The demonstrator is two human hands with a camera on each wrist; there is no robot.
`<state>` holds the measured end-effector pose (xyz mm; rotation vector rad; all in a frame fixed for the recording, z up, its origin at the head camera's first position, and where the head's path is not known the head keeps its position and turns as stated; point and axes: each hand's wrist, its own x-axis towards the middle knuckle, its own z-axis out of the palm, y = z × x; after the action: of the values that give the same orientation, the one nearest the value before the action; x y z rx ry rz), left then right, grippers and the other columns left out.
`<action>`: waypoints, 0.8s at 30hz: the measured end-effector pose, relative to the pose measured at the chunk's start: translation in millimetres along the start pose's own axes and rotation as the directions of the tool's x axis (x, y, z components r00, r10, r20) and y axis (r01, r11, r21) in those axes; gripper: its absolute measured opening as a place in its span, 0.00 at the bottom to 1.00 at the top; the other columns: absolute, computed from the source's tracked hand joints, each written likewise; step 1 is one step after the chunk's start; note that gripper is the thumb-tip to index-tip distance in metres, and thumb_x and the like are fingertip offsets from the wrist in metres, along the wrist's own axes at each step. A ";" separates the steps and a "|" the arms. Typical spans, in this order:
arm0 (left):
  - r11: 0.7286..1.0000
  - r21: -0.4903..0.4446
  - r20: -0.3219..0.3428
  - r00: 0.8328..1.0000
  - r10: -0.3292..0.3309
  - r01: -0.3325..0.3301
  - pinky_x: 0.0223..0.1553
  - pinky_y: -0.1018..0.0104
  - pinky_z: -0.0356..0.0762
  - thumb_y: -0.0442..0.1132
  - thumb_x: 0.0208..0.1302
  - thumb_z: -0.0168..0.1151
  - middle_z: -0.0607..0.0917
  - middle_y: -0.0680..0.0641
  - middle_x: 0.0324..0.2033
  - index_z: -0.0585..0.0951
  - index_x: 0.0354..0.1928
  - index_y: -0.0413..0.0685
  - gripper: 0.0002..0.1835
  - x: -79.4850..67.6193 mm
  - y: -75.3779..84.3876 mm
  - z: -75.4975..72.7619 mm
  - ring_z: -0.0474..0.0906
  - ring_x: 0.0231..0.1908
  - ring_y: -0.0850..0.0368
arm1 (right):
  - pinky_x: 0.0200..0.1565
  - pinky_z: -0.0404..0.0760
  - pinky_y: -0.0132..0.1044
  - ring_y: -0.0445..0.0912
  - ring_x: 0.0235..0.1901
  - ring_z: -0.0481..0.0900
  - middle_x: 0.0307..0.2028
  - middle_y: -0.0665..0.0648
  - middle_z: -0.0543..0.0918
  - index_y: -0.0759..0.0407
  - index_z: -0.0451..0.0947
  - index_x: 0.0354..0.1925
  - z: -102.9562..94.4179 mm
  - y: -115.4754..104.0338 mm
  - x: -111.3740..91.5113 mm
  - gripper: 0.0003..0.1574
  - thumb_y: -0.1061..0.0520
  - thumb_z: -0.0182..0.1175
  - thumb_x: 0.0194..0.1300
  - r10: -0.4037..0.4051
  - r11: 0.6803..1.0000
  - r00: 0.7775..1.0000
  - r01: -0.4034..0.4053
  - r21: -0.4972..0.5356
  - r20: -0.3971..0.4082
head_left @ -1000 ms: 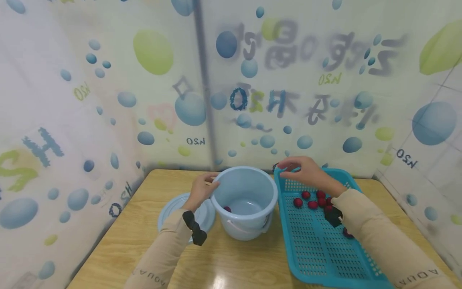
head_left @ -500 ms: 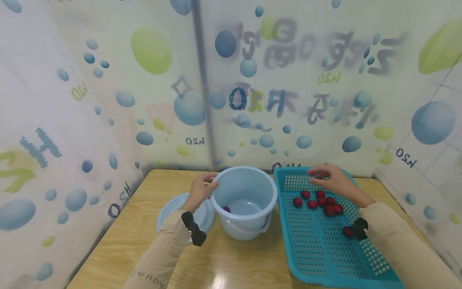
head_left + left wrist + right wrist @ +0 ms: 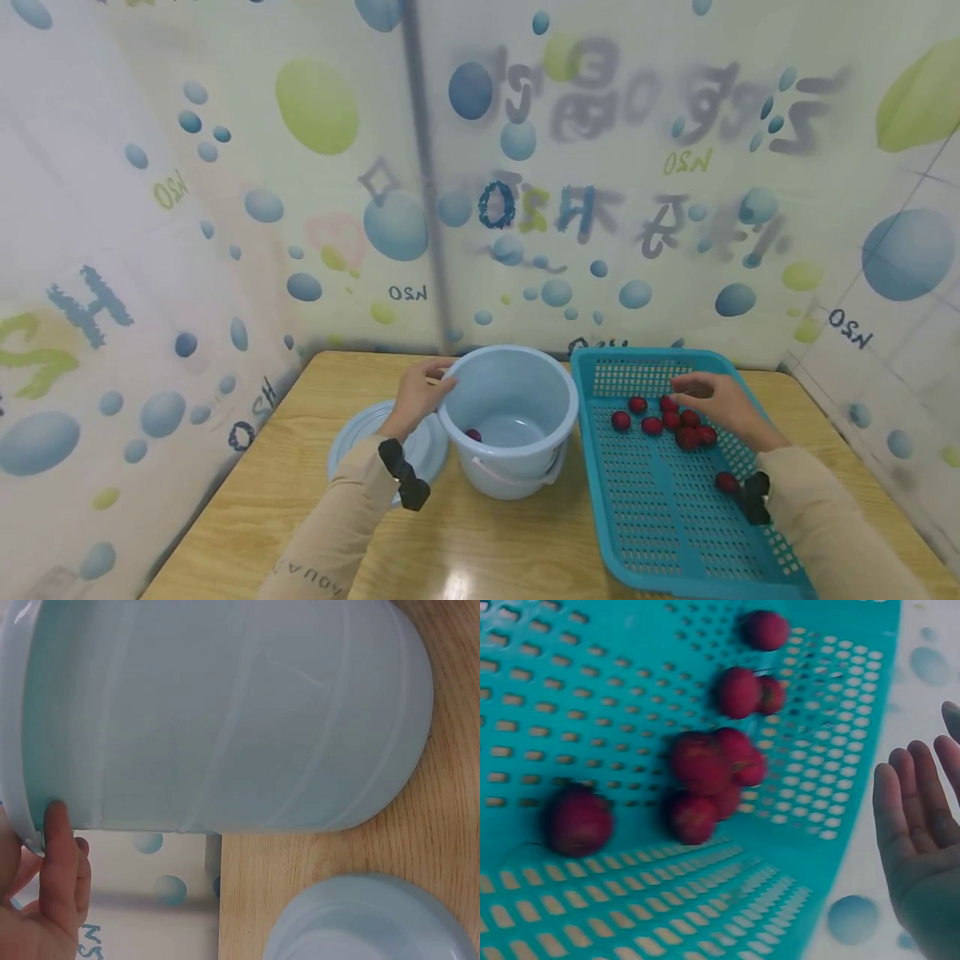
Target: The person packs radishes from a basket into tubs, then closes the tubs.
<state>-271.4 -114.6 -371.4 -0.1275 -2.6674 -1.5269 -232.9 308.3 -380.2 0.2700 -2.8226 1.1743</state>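
My left hand point(image 3: 420, 395) holds the rim of a light blue bucket point(image 3: 504, 473). In the left wrist view its fingers point(image 3: 58, 877) lie against the bucket's outer wall under the lip. One dark red plum point(image 3: 472, 435) lies at the bottom inside. My right hand point(image 3: 717, 405) hovers over the far right part of a turquoise perforated basket point(image 3: 643, 525), holding nothing. Below it sits a cluster of red plums point(image 3: 687, 438), several in all, with a single plum point(image 3: 579, 822) apart toward the near side. The right wrist view shows the fingers point(image 3: 922, 795) extended.
A round light blue lid point(image 3: 429, 454) lies on the wooden table point(image 3: 300, 442) left of the bucket, partly behind the left forearm. The bucket's handle point(image 3: 510, 477) hangs down in front. A patterned curtain point(image 3: 360, 250) stands right behind the table's far edge.
My right hand has moved from above the basket's far left corner to the right, then lower over the plums. My left hand stays on the bucket's rim.
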 end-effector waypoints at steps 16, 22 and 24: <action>0.999 -0.018 0.003 1.000 -0.028 0.028 0.26 0.65 0.78 0.37 0.57 0.59 0.77 0.43 0.41 0.77 0.49 0.49 0.16 0.5 -0.4 1.2 0.75 0.35 0.51 | 0.40 0.75 0.47 0.63 0.45 0.71 0.46 0.74 0.72 0.77 0.66 0.51 20.8 48.4 -6.4 0.33 0.51 0.57 0.59 0.183 0.983 0.981 -0.182 -0.013 0.065; 0.999 -0.018 0.006 0.999 -0.039 0.039 0.26 0.65 0.78 0.37 0.57 0.59 0.76 0.43 0.41 0.77 0.49 0.50 0.16 1.1 -1.5 1.2 0.75 0.35 0.51 | 0.40 0.75 0.49 0.65 0.45 0.70 0.46 0.76 0.71 0.79 0.65 0.50 26.0 54.1 -9.4 0.32 0.55 0.58 0.56 0.230 0.973 0.972 -0.231 0.006 0.050; 0.999 -0.021 0.009 0.999 -0.042 0.042 0.26 0.65 0.78 0.37 0.57 0.59 0.76 0.43 0.41 0.77 0.49 0.50 0.16 1.3 -1.4 1.1 0.75 0.35 0.51 | 0.42 0.74 0.51 0.66 0.46 0.69 0.47 0.77 0.70 0.79 0.65 0.50 28.4 55.6 -9.5 0.31 0.56 0.58 0.56 0.247 0.969 0.968 -0.247 -0.003 0.045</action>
<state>-272.9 -114.3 -373.0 -0.0799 -2.6774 -1.5710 -234.2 327.9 -440.3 -0.0597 -2.9611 1.2293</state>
